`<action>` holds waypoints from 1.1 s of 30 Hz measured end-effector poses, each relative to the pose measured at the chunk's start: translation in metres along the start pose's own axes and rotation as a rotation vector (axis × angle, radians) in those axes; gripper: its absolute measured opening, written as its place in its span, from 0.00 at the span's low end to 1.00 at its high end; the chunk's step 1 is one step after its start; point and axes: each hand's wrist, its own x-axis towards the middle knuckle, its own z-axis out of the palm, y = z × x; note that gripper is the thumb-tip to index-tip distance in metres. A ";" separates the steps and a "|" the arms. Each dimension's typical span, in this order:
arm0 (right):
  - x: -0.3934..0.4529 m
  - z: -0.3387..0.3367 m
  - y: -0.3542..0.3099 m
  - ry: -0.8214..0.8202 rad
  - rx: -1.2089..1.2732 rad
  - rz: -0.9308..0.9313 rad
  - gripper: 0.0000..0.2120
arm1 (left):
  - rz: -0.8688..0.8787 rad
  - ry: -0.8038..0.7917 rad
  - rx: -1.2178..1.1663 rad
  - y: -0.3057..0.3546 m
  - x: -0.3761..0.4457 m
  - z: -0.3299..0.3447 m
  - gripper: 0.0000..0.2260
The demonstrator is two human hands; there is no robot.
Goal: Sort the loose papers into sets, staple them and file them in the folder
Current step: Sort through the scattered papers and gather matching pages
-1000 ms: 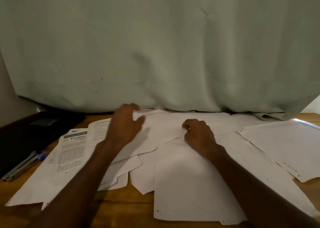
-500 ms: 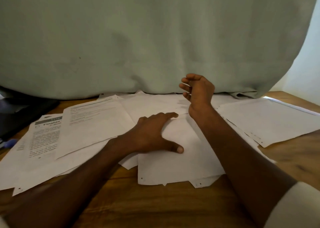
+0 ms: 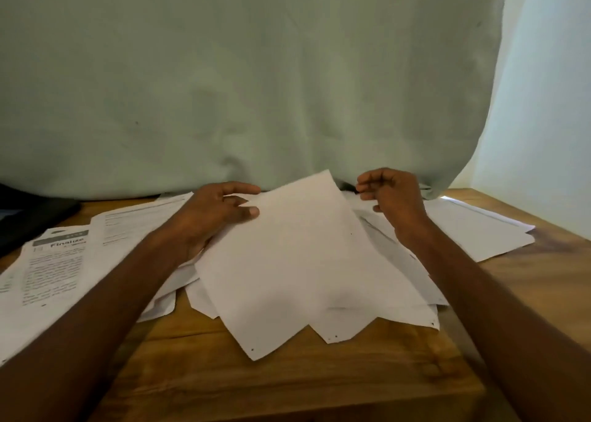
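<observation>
Head view: my hands over loose papers on the wooden table (image 3: 287,380).
My left hand (image 3: 214,216) pinches the blank white sheet (image 3: 294,261) at its far left edge, thumb on top; my right hand (image 3: 391,197) hovers loosely curled beside its far corner, holding nothing.

One view only, head-worn, wide-angle. It looked forward and down from above the near edge of the table (image 3: 287,377), close in, with both forearms entering from the bottom corners. The left grip (image 3: 217,216) sat just left of frame centre, the right grip (image 3: 393,197) just right of it. A curtain (image 3: 256,85) beyond the grips filled the upper half.
</observation>
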 end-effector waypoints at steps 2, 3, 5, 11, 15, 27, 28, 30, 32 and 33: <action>0.011 -0.001 0.008 -0.115 0.002 0.143 0.24 | -0.027 0.024 -0.276 0.001 0.001 -0.012 0.17; 0.016 0.000 0.013 -0.194 0.047 0.208 0.26 | -0.025 0.028 -0.360 0.001 0.001 -0.016 0.17; 0.023 0.007 0.022 -0.347 0.203 0.297 0.29 | -0.010 0.002 -0.471 -0.001 -0.001 -0.019 0.17; 0.027 0.058 0.023 -0.595 0.877 0.393 0.28 | -0.056 0.030 -0.839 -0.004 0.001 -0.020 0.20; 0.015 0.095 0.018 -0.609 1.035 0.469 0.13 | -0.200 0.009 -0.876 -0.007 0.007 -0.020 0.16; 0.007 0.097 0.020 -0.238 0.847 0.441 0.13 | -0.342 -0.184 -0.469 -0.017 0.006 0.011 0.24; 0.009 0.094 0.022 -0.163 0.780 0.420 0.11 | -0.282 -0.156 -0.428 -0.013 0.004 0.006 0.27; 0.012 0.088 0.024 -0.067 0.723 0.360 0.08 | -0.212 -0.101 -0.411 -0.008 0.006 -0.004 0.33; 0.014 0.085 0.024 -0.008 0.697 0.285 0.09 | -0.158 -0.086 -0.459 -0.002 0.010 -0.014 0.38; 0.014 0.084 0.023 0.001 0.653 0.236 0.11 | -0.139 -0.081 -0.489 0.000 0.012 -0.018 0.40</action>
